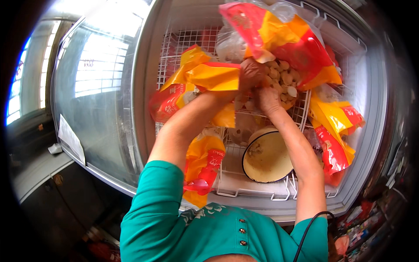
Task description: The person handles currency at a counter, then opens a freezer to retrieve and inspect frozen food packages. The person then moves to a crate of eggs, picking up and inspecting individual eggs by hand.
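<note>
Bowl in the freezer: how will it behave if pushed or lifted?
The bowl is likely stiff: its round rim shows no sag. Its smooth, shiny wall could feel slippery. With only some pale bits visible inside, it may lift fairly light.

Yellow bag (214, 77) partly hides left wrist; left fingers (257, 75) blurred, grip unclear

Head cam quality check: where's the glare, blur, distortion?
Head view: window-shaped glare washes out part of the large transparent glass freezer lid; head view: fisheye bows the pale grey freezer rim; head view: the bare left hand and bare right hand look slightly soft, possibly motion blur, while the round cream bowl with a dark rim reads crisper.
</note>
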Tool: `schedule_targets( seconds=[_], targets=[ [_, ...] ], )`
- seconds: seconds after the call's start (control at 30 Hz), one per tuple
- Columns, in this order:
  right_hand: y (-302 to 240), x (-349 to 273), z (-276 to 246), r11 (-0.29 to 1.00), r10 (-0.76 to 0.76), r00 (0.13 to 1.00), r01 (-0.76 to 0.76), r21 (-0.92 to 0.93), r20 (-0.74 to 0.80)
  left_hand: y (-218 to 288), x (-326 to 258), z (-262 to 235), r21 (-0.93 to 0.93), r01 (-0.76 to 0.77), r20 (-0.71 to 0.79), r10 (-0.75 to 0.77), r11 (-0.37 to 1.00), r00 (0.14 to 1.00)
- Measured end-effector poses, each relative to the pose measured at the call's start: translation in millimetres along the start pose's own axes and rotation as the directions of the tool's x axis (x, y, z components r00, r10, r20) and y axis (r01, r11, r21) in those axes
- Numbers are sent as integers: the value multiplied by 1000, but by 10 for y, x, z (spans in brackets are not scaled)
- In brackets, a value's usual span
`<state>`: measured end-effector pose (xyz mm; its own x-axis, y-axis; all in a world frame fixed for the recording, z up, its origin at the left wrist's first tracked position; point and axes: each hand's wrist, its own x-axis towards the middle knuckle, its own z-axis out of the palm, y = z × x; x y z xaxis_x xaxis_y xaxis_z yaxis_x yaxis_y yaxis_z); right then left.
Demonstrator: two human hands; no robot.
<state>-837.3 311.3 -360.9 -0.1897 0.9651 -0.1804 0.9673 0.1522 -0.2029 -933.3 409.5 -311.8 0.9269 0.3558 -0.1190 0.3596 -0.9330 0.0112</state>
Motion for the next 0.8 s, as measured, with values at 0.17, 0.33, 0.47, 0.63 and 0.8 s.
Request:
schedule_targets(
  seconds=[0.17, 0.33, 0.47, 0.63, 0.8],
  targets=[
    [-228, 137, 0, 982, 191, 975, -191, -15, 114, -235, -18, 438, -116, 50, -31, -54, 992, 998],
    [-704, 409, 646, 781, 156, 979, -42, 624, -129, -368, -409, 822, -289, 214, -11, -227, 933, 974],
    [-395, 467, 1119, 681, 120, 987, -158, 715, 104, -304, -372, 1065, -349, 261, 41, -264, 900, 964],
    [-486, 369, 1061, 727, 209, 965, -43, 685, -161, -258, -374, 1237, -374, 339, 58, -343, 863, 937],
    [-453, 476, 198, 990, 58, 975, -29, 137, -212, -219, -435, 1260, -396, 346, 44, -359, 851, 932]
  ],
)
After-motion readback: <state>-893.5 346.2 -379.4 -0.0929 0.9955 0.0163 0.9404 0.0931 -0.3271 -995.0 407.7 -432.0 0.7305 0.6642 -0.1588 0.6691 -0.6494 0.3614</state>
